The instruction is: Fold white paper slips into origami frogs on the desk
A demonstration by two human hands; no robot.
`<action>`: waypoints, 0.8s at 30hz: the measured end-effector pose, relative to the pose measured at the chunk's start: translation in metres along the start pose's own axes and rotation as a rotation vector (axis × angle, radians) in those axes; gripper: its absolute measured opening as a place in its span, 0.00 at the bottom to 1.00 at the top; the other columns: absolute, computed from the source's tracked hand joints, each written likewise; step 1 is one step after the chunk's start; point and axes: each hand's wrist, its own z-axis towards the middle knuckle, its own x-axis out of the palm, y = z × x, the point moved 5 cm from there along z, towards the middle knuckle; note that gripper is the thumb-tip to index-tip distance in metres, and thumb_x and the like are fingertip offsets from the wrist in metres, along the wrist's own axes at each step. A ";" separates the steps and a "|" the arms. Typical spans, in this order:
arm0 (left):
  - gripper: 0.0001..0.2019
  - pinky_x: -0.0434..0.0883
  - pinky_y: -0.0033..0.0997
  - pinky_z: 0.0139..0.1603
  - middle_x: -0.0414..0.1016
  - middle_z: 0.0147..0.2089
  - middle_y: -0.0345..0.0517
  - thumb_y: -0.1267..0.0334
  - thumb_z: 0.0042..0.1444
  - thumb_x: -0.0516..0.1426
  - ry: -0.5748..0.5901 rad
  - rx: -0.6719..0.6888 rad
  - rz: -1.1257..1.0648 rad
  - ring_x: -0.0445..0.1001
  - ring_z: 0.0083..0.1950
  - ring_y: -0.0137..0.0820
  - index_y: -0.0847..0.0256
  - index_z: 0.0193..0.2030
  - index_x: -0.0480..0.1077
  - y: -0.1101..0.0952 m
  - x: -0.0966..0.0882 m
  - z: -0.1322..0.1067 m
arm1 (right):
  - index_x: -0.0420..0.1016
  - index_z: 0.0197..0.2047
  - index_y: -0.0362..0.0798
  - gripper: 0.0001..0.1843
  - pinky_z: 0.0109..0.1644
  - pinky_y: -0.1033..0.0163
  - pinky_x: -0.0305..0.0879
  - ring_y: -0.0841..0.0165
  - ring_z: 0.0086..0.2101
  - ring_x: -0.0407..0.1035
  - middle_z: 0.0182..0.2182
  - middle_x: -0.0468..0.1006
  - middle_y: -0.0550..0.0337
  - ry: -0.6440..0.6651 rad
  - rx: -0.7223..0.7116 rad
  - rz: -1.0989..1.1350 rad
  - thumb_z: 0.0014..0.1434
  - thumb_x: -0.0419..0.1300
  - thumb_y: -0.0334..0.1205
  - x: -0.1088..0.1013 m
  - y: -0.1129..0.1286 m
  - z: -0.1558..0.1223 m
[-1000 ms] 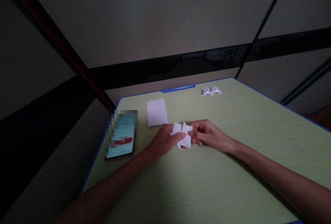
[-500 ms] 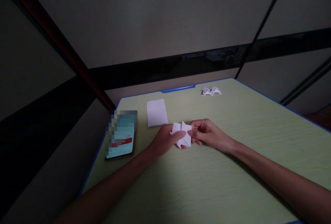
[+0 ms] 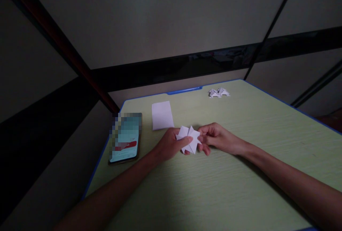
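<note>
A small white folded paper (image 3: 193,145) with several pointed flaps is held just above the table. My left hand (image 3: 171,143) grips it from the left, thumb lying flat across its top and fingers underneath. On the other side, my right hand (image 3: 215,136) pinches the paper's right point between thumb and index finger, its lower fingers loosely curled. Behind the left hand lies a white sheet of paper (image 3: 162,115), flat on the table. Two white origami figures (image 3: 218,92) sit close together near the back edge.
The light green table (image 3: 256,117) has a blue rim. At its left edge lies a phone (image 3: 125,142) with a lit screen, partly blurred out. A blue strip (image 3: 184,90) runs along the back edge, with a cabinet-like panel wall (image 3: 171,28) behind it.
The folded paper has turned slightly, and a point now shows on its right side. My right thumb has shifted off its face to that point, and the right lower fingers have loosened slightly.
</note>
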 end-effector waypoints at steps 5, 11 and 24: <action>0.11 0.66 0.21 0.21 0.72 0.25 0.47 0.62 0.47 0.53 0.033 0.051 -0.022 0.67 0.23 0.24 0.69 0.26 0.70 0.001 0.000 0.001 | 0.68 0.24 0.40 0.10 0.27 0.69 0.62 0.76 0.21 0.67 0.20 0.73 0.60 -0.009 -0.021 0.137 0.49 0.55 0.39 -0.001 -0.003 0.002; 0.10 0.62 0.20 0.19 0.69 0.18 0.42 0.61 0.42 0.55 -0.056 0.036 -0.039 0.64 0.19 0.22 0.68 0.21 0.69 -0.003 0.000 0.001 | 0.66 0.20 0.40 0.13 0.18 0.73 0.54 0.81 0.14 0.58 0.14 0.67 0.66 -0.089 -0.036 -0.014 0.44 0.61 0.42 0.003 -0.001 0.002; 0.09 0.61 0.22 0.23 0.70 0.20 0.41 0.62 0.38 0.60 0.024 0.011 -0.143 0.66 0.22 0.24 0.68 0.24 0.71 0.004 -0.003 0.002 | 0.65 0.19 0.41 0.16 0.18 0.72 0.48 0.81 0.14 0.54 0.14 0.65 0.67 -0.016 -0.073 -0.019 0.45 0.60 0.47 0.007 0.003 0.002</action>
